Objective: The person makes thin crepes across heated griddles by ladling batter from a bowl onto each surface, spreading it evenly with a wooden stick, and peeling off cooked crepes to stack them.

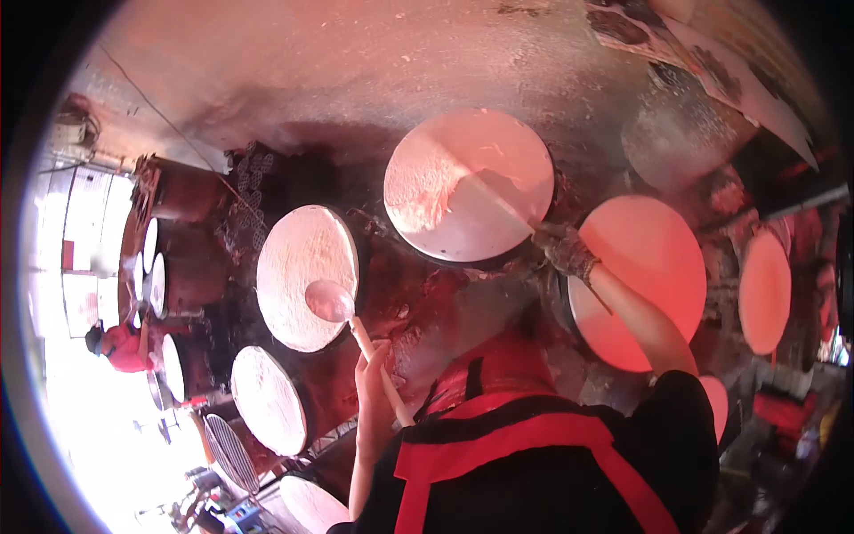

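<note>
My right hand (567, 249), in what looks like a dark glove, is wrapped round a long thin stick (500, 200). The stick's far part reaches over a round pan (471, 249) at the top middle. Pale batter (422, 187) covers the left of that pan, with a smooth, shiny surface beside it. My left hand (372, 383) grips a ladle (330, 301) by its pale, wooden-looking handle. The ladle's bowl is over the lower right of a second round pan (298, 254), which is covered in a pale layer. Whether the bowl touches that layer I cannot tell.
More round pans stand around me: a red-lit one (636, 303) under my right forearm, another (765, 292) farther right, and a pale one (269, 400) lower left. A striped round rack (231, 452) leans nearby. A person in red (129, 345) is at far left.
</note>
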A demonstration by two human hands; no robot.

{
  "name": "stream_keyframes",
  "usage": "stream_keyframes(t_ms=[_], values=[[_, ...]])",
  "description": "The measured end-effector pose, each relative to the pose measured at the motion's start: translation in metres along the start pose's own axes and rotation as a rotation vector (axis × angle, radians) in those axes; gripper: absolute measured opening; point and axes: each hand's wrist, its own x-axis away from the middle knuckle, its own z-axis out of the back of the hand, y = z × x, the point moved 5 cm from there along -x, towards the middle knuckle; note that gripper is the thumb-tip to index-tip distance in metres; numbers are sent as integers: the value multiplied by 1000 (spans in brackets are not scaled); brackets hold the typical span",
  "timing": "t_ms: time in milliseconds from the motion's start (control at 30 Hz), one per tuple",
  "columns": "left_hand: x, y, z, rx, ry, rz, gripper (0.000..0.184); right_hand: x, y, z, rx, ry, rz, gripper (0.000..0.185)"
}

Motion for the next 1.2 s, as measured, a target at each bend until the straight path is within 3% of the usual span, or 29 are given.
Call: stream_keyframes(t_ms=[67,133,167,200,267,367,400,433,467,500,533,567,600,633,700,767,833,900,967,1033,1200], values=[[-18,-4,22,-4,-56,-42,18,55,-2,-25,-621,-419,-300,43],[-24,-3,38,-37,-125,-81,17,120,10,-30,-771,-485,-349,47],[-27,-3,47,-49,-153,-103,16,138,34,-30,-679,-278,-543,45],[-28,-4,57,-54,-162,-96,16,160,51,-25,-392,-157,-248,42],[-28,-9,77,-65,-176,-75,16,194,63,-51,-406,0,-50,40],[-27,-27,118,-30,-169,-52,17,188,30,-144,-1162,-2,-175,41],[-23,-31,129,-17,-155,-39,17,165,-5,-186,-1310,-88,-115,43],[-15,-30,141,-66,-143,-40,18,124,5,-219,-1384,-223,-39,42],[-6,-30,152,-37,-108,-12,19,84,5,-249,-1445,-301,-95,39],[2,-32,163,12,-114,2,19,39,16,-279,-1320,-304,-26,41],[8,-36,175,63,-119,16,19,-11,12,-313,-1523,-652,125,33],[10,-41,189,32,-92,-29,19,-54,16,-340,-1425,-624,-27,29],[12,-45,201,0,-62,-74,19,-66,-15,-348,-1078,-208,-72,29],[18,-46,208,8,-49,-84,18,-79,-38,-360,-861,127,50,27],[11,-67,230,10,-6,-88,18,-74,-45,-360,-527,542,81,23],[21,-66,234,45,-18,-34,19,-54,-35,-358,-321,724,-104,19],[16,-74,240,41,1,-64,19,-51,29,-359,-1161,18,-6,16],[13,-74,238,28,-6,-85,21,-16,56,-328,-1407,-174,-46,15],[11,-74,233,42,-38,-63,21,23,56,-284,-1040,190,-156,15],[16,-65,218,71,-24,-73,19,64,5,-248,-588,493,-180,15],[21,-62,193,1,-65,-67,17,43,-40,-256,-896,567,-13,20]])
